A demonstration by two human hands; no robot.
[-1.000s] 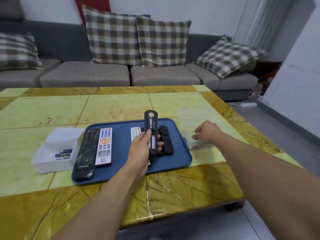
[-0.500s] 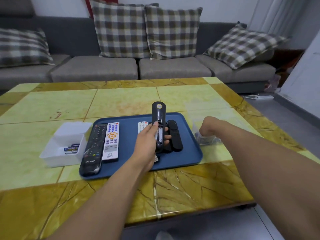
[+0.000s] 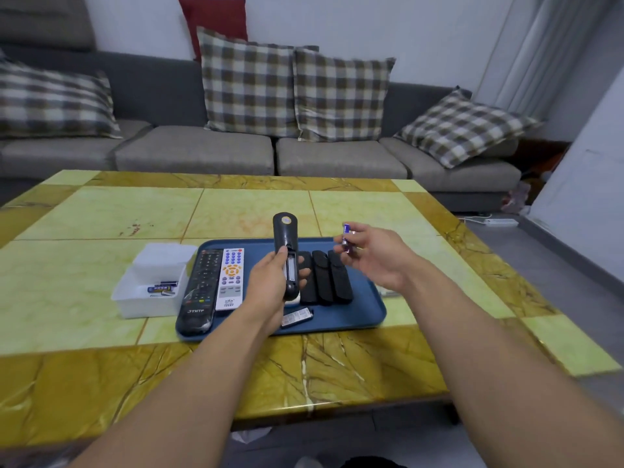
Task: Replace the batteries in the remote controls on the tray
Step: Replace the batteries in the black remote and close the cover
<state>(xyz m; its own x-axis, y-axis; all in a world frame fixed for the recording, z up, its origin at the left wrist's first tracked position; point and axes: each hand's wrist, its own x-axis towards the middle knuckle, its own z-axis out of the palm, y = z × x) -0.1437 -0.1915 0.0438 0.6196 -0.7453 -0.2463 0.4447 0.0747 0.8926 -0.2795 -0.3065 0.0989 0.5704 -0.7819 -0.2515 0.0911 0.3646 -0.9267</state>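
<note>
Yellow-green marble table (image 3: 101, 214) stands before a grey sofa (image 3: 202, 153) with plaid cushions. On it sits a blue tray (image 3: 368, 312). Above the tray's middle, the left hand (image 3: 270, 288) grips a black remote (image 3: 286, 251) held upright, back facing the camera, battery bay uncovered. Just to its right, apart from it, the right hand (image 3: 374, 255) pinches a small battery (image 3: 346, 237) between fingertips and thumb. Two more remotes (image 3: 216, 282) lie face up on the tray's left side; three black covers (image 3: 326, 278) lie beside the held remote. A white box (image 3: 148, 292) holding batteries stands left of the tray
</note>
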